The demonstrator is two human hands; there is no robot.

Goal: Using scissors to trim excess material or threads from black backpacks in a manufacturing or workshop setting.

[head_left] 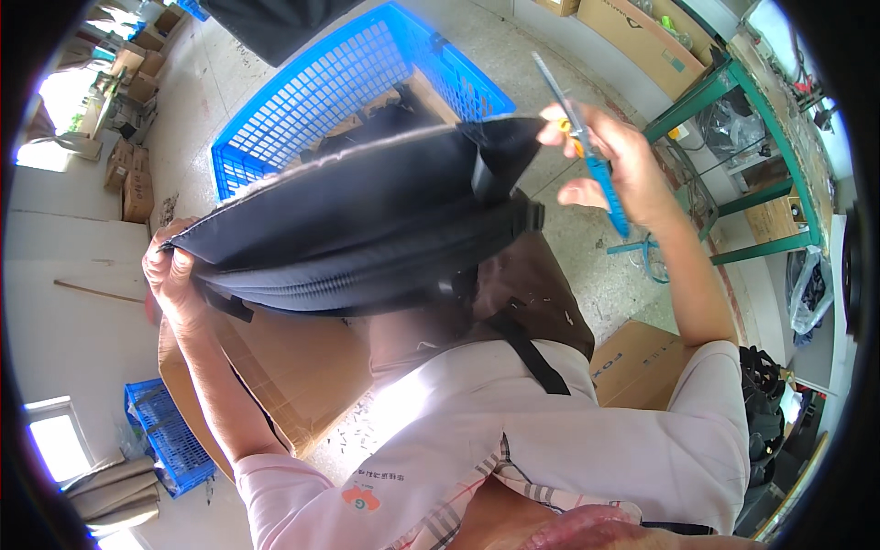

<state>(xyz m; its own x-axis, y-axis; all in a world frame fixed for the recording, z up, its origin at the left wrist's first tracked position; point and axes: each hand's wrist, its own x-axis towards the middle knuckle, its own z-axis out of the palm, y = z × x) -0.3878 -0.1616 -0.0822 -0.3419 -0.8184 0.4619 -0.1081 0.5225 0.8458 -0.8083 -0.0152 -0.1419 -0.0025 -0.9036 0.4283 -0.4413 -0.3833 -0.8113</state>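
A black fabric bag panel (357, 197) with a pale raw edge and a strap is stretched across in front of me. My left hand (174, 280) pinches its left corner between thumb and fingers. Up at the opposite corner is my right hand (623, 160), holding a slim tool (602, 183) with a blue handle, yellow parts and a long metal tip pointing up and away. The fingertips of that hand also meet the bag's right corner. Whether the tool is snips or a blade I cannot tell.
Beyond the bag stands a blue plastic crate (275, 137) with dark pieces inside. An open cardboard box (293, 367) is at my left knee, and a green-framed bench (770, 128) at the right. Another blue crate (170, 435) lies far left.
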